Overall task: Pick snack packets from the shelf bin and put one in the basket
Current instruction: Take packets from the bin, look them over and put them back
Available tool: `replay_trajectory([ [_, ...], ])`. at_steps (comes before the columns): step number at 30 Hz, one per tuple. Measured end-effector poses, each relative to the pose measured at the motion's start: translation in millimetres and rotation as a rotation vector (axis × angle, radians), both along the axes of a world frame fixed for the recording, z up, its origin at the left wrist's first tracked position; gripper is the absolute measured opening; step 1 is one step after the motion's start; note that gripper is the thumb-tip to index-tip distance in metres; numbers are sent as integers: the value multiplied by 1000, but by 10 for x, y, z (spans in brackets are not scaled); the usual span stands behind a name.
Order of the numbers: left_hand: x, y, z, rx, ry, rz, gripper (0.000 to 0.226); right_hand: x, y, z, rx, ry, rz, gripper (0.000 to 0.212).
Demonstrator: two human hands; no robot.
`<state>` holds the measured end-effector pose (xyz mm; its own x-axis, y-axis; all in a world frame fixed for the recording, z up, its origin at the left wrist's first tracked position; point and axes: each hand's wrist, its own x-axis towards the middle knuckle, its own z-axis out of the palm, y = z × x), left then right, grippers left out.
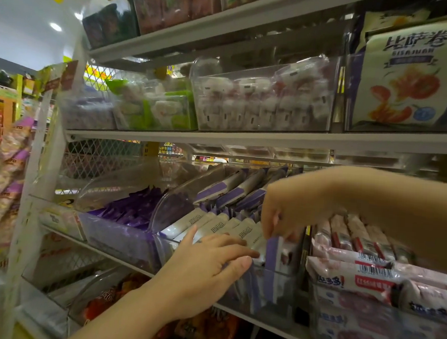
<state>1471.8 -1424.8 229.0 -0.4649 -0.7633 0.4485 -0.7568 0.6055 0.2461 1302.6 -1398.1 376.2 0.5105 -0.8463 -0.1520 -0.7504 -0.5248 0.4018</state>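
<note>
Two hands of mine are at the clear bin (168, 210) on the shelf (129, 264), seen from the head camera, the only view there is. My right hand (283, 211) comes down from above and pinches the upper edge of one purple-and-white packet (272, 253). That packet stands upright at the right end of the bin. My left hand (206, 267) lies with straight fingers across the front of the row of packets (212, 226), pressing on them rather than gripping anything.

I judge the packet light and slim, in glossy film that will crinkle and slide between my fingers. Whatever is inside may crush or snap, so a hard squeeze on the middle looks unwise. The sealed top end is the place to hold, thumb on one face and fingers on the other. I would draw it up along its own length so the tightly packed neighbours do not come with it. The flat left hand should keep those down.

Much is unclear. The basket is nowhere in view. My right fingertips are blurred and partly behind the packet, so I cannot tell how deep the pinch goes. The packet's lower part sits behind the bin's front wall, and its print is too smeared to read. The pink packets (355, 276) just beside the bin are partly hidden behind my right arm (375, 197).
</note>
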Motion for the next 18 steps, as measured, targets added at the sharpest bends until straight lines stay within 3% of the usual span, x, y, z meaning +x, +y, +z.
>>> replay_trajectory([
  [7, -12, 65, 49, 51, 54, -13, 36, -95, 246, 318, -41, -461, 60, 15],
  [11, 62, 251, 179, 159, 518, -45, 24, -101, 497, 274, -119, -711, 183, 18],
  [13, 141, 371, 271, 203, 843, -50, 33, -74, 593, 146, -163, -791, 279, 17],
  [15, 258, 512, 310, 393, 1118, -118, 47, -7, 680, -21, -202, -845, 359, 16],
  [18, 450, 739, 213, 582, 1302, -247, 52, 173, 715, -344, -202, -850, 443, 15],
])
